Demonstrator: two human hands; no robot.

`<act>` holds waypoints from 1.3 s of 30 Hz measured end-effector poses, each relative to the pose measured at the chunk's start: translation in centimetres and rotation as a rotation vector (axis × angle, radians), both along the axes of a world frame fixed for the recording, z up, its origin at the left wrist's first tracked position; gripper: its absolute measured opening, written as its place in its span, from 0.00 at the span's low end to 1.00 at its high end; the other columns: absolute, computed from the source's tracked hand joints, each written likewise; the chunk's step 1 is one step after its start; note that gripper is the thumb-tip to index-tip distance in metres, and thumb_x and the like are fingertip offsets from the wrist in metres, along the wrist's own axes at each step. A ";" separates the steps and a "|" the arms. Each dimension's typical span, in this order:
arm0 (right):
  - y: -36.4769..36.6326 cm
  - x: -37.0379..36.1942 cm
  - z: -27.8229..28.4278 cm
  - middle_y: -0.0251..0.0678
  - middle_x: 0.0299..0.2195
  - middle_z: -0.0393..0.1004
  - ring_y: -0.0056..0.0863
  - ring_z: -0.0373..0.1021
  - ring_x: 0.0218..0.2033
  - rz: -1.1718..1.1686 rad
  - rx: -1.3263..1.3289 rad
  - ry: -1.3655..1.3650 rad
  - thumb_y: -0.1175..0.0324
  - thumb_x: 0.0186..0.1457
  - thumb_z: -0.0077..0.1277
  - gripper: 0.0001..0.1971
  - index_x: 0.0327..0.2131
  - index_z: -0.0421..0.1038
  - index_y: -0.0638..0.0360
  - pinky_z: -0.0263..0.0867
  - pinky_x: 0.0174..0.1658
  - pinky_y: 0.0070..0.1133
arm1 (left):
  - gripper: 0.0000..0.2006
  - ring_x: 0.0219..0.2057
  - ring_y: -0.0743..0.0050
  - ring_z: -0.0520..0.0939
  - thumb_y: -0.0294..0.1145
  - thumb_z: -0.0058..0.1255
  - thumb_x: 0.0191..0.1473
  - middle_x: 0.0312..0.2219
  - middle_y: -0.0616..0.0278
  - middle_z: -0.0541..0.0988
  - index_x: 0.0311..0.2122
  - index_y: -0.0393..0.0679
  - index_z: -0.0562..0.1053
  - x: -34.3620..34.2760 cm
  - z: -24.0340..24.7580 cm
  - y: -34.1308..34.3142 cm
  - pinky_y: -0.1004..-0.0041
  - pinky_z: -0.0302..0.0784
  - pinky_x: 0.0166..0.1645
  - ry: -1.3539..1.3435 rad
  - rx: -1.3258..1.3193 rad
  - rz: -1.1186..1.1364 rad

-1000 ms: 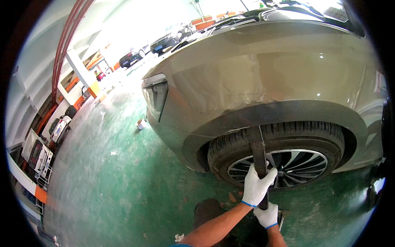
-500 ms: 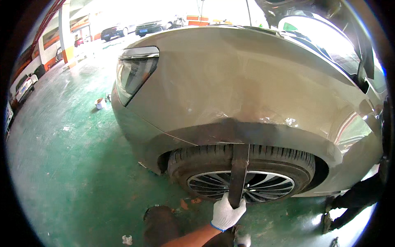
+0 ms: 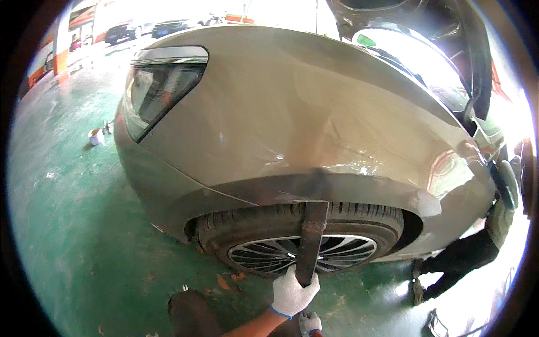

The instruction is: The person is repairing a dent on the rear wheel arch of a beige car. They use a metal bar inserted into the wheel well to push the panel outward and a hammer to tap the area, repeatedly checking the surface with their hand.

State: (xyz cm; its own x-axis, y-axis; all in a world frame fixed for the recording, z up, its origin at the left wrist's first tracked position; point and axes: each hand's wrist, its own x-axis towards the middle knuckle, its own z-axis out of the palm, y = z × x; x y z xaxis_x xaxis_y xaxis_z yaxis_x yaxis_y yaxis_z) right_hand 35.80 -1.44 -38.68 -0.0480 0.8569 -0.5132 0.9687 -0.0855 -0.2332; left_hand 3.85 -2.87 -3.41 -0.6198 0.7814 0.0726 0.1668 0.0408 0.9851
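Observation:
My left hand (image 3: 295,293), in a white knit glove, is closed round the lower end of a long, flat, dark metal bar (image 3: 312,241). The bar stands upright in front of the wheel (image 3: 348,255), and its top end meets the wheel arch edge of the beige car fender (image 3: 269,118). Low in the picture is my right hand (image 3: 311,323), also gloved, just below the bar. Its fingers look curled beside a narrow dark shape, too small to name. Creases and bright uneven reflections mark the fender above the arch.
A headlight (image 3: 168,92) is at the fender's left. The raised hood (image 3: 426,33) stands at upper right. On the green floor (image 3: 73,224) sits a small white can (image 3: 96,136). A person in dark trousers (image 3: 463,261) is at the right, near a black object (image 3: 437,324).
My view has shifted, so the car sits further left in it. My right hand now shows more plainly at the bottom. My left hand keeps its grip on the bar.

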 end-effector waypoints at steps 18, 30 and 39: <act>3.9 -25.9 61.9 0.35 0.25 0.75 0.20 0.69 0.28 0.727 1.315 0.404 0.72 0.64 0.53 0.11 0.45 0.76 0.70 0.68 0.34 0.22 | 0.13 0.24 0.53 0.86 0.35 0.68 0.45 0.21 0.54 0.82 0.30 0.40 0.75 0.5 -0.9 0.3 0.63 0.81 0.31 0.009 0.097 -0.027; 3.7 -28.8 63.4 0.46 0.24 0.78 0.43 0.78 0.25 0.682 1.351 0.348 0.65 0.59 0.61 0.14 0.41 0.74 0.65 0.73 0.31 0.30 | 0.14 0.24 0.52 0.86 0.36 0.68 0.46 0.21 0.53 0.82 0.30 0.39 0.76 0.2 -1.2 0.4 0.63 0.81 0.31 0.003 0.124 -0.009; 4.7 -28.4 62.7 0.44 0.21 0.76 0.43 0.77 0.22 0.789 1.392 0.393 0.66 0.59 0.62 0.13 0.39 0.71 0.65 0.71 0.27 0.30 | 0.14 0.27 0.52 0.87 0.37 0.67 0.47 0.24 0.52 0.83 0.33 0.39 0.76 0.3 -0.6 0.2 0.63 0.81 0.33 -0.032 0.057 -0.064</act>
State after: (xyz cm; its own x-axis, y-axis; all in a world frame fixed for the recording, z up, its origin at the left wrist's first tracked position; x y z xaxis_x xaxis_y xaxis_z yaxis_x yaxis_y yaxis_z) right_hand 7.42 3.21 24.04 -0.6022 0.3226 0.7302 0.5352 0.8419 0.0694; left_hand 4.12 -2.66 -3.98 -0.5711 0.8149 0.0990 0.1356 -0.0253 0.9904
